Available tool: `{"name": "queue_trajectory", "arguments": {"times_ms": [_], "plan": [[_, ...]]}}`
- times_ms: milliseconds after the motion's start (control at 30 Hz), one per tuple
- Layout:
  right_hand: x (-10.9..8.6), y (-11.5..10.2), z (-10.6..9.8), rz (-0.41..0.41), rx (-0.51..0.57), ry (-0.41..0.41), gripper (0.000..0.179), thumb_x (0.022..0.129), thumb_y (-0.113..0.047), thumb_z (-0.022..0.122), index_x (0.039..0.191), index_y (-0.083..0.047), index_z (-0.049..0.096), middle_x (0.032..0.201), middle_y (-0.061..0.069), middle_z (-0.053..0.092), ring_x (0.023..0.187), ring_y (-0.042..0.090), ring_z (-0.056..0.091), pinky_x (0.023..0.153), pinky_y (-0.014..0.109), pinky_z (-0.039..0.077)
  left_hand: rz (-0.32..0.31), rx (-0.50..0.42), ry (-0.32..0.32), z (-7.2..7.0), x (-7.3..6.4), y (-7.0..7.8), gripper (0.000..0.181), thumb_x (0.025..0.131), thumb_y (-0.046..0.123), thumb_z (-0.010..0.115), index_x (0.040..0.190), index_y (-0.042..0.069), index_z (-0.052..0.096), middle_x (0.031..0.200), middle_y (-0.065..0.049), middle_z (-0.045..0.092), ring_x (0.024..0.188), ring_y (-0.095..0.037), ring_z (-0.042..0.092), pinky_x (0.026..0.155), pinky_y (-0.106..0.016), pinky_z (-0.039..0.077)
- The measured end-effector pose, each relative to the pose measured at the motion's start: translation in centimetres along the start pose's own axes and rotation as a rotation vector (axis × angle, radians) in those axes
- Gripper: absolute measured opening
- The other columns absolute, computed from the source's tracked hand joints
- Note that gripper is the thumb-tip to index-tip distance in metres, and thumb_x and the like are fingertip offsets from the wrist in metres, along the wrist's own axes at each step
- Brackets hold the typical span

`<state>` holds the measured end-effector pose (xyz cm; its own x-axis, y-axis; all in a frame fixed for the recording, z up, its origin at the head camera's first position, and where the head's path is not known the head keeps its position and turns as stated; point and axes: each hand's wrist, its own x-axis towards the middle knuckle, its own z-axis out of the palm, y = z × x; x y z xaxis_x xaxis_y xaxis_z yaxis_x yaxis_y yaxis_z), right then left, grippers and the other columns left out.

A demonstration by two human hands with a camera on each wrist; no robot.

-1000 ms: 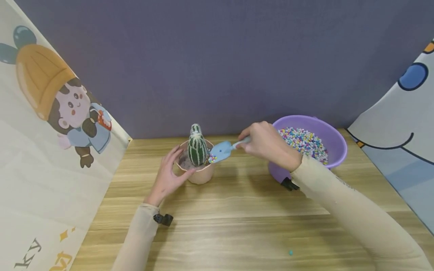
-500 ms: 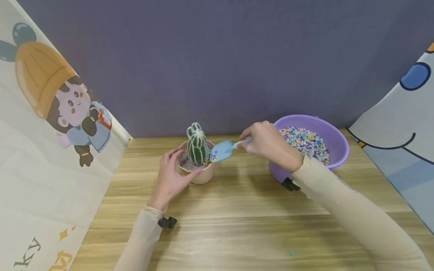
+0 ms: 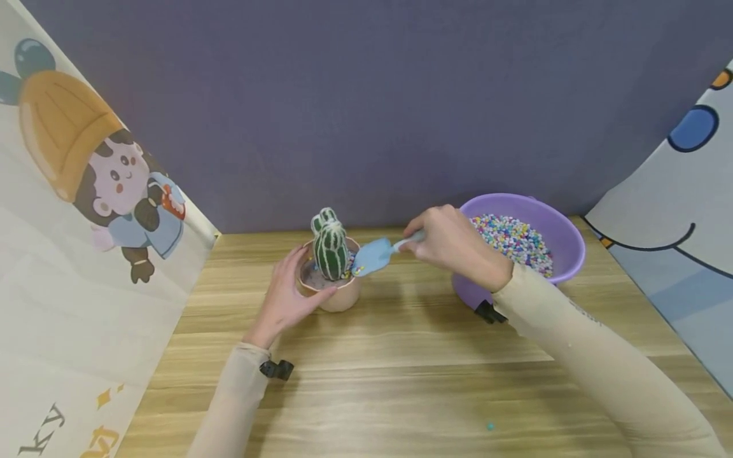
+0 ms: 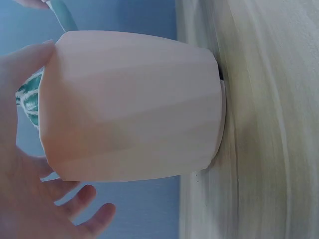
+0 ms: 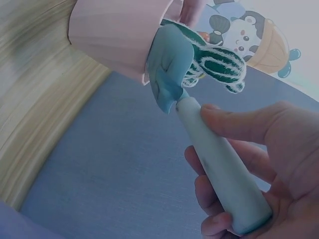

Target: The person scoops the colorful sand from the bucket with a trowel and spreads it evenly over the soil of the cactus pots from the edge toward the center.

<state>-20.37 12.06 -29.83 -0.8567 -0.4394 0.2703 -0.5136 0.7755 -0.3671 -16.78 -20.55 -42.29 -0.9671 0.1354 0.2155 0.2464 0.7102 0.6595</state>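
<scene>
A peach flower pot (image 3: pixel 338 299) stands upright on the wooden table, with a green-and-white striped cactus (image 3: pixel 331 251) in it. My left hand (image 3: pixel 284 299) holds the pot at its left side, thumb over the near rim and fingers round the back; in the left wrist view the last fingers hang free of the wall. My right hand (image 3: pixel 455 245) grips a light blue trowel (image 3: pixel 373 256) by its pale handle (image 5: pixel 219 164). Its blade tilts down at the pot's right rim, a few coloured beads on the tip. More beads lie beside the cactus stem.
A purple tub (image 3: pixel 564 245) with many small coloured beads (image 3: pixel 515 242) stands at the right, partly behind my right forearm. One loose teal bead (image 3: pixel 490 426) lies on the table (image 3: pixel 378 381) near the front. A dark panel (image 3: pixel 401 114) rises behind.
Beads have slid off the trowel into the pot, so fewer are left on the blade. The cactus top has shifted and turned slightly. Both hands stay nearly in place.
</scene>
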Motion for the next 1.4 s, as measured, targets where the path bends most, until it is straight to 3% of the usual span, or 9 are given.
{"name": "queue_trajectory", "arguments": {"times_ms": [533,833,1000,1267,1400], "plan": [[0.1,0.0,0.1,0.041,0.04,-0.035,0.015,0.085,-0.023,0.09,0.097,-0.014,0.088,0.086,0.003,0.083,0.053,0.009,0.049,0.05,0.028,0.039,-0.012,-0.002,0.04,0.2,-0.2,0.1,0.106,0.08,0.063,0.087,0.164,0.019,0.04,0.171,-0.008,0.036,0.157,-0.034,0.032,0.128,-0.065,0.03],[-0.4,0.9,0.2,0.047,0.027,-0.01,0.017,0.085,-0.027,0.089,0.098,-0.015,0.088,0.09,0.003,0.083,0.058,0.012,0.05,0.054,0.03,0.041,-0.062,0.022,0.062,0.4,-0.7,0.5,0.107,0.078,0.067,0.086,0.162,0.017,0.043,0.169,-0.011,0.036,0.156,-0.035,0.033,0.126,-0.066,0.033],[-1.0,1.8,0.2,0.066,0.071,-0.001,0.02,0.086,-0.026,0.089,0.1,-0.012,0.087,0.092,0.007,0.083,0.056,0.012,0.049,0.053,0.03,0.038,-0.078,0.031,0.11,0.9,-1.0,1.1,0.107,0.076,0.067,0.087,0.159,0.015,0.046,0.164,-0.013,0.04,0.151,-0.036,0.038,0.123,-0.064,0.038],[-2.3,3.7,0.3,0.095,0.134,0.067,0.023,0.086,-0.026,0.089,0.102,-0.01,0.086,0.098,0.01,0.084,0.075,0.021,0.071,0.071,0.039,0.056,-0.083,0.021,0.182,2.4,-1.1,1.6,0.099,0.078,0.062,0.088,0.154,0.013,0.049,0.166,-0.018,0.036,0.152,-0.039,0.037,0.123,-0.063,0.038],[-3.0,4.5,0.0,0.095,0.156,0.101,0.021,0.086,-0.027,0.09,0.101,-0.012,0.087,0.092,0.007,0.084,0.067,0.017,0.066,0.065,0.032,0.053,-0.027,-0.047,0.287,2.9,-1.0,1.6,0.091,0.081,0.049,0.09,0.152,0.008,0.051,0.163,-0.022,0.038,0.152,-0.04,0.037,0.124,-0.065,0.035]]}}
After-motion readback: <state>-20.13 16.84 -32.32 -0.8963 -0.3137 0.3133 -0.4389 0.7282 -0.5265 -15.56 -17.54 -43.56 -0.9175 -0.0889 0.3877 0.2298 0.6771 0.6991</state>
